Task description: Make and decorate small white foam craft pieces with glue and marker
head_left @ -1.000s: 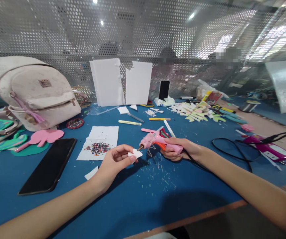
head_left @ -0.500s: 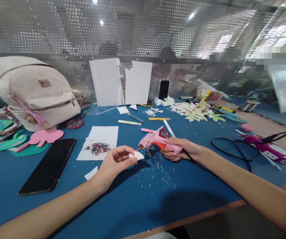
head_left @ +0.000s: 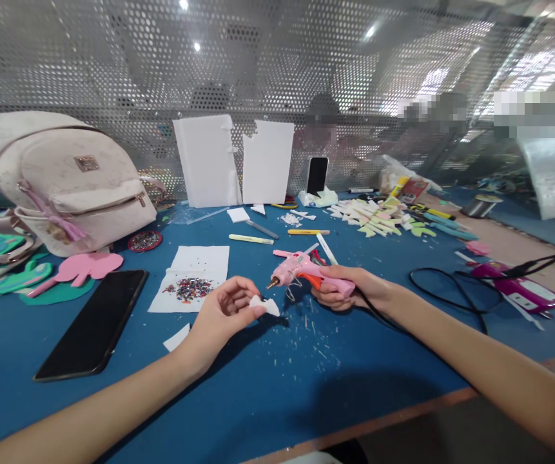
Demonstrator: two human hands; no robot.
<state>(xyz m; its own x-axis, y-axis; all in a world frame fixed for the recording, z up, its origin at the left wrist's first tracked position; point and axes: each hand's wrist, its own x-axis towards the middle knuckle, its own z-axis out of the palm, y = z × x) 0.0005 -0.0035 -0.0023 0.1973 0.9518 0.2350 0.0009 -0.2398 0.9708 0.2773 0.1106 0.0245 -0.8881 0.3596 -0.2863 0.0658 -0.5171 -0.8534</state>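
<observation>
My left hand [head_left: 231, 309] pinches a small white cut piece [head_left: 271, 307], thin like foam or paper, between thumb and fingers. Wrapped round the handle of a pink hot glue gun [head_left: 301, 269] is my right hand [head_left: 349, 290]. The gun's metal nozzle points left and stands just above the white piece, apart from it. Left of my hands lies a white sheet [head_left: 200, 258] covered with small mixed-colour beads [head_left: 190, 289]. A white scrap [head_left: 177, 338] rests by my left wrist.
At left are a phone [head_left: 94, 322], pink and green cutouts [head_left: 84, 267] and a backpack [head_left: 71, 183]. Markers [head_left: 251, 239] and a pile of pale strips [head_left: 369, 216] lie beyond the gun. Its black cord [head_left: 432, 293] loops near a purple power strip [head_left: 523, 287] at right.
The glue gun's nozzle has drawn up and slightly away from the white piece. The piece has tilted in my left fingers, now showing a notched edge.
</observation>
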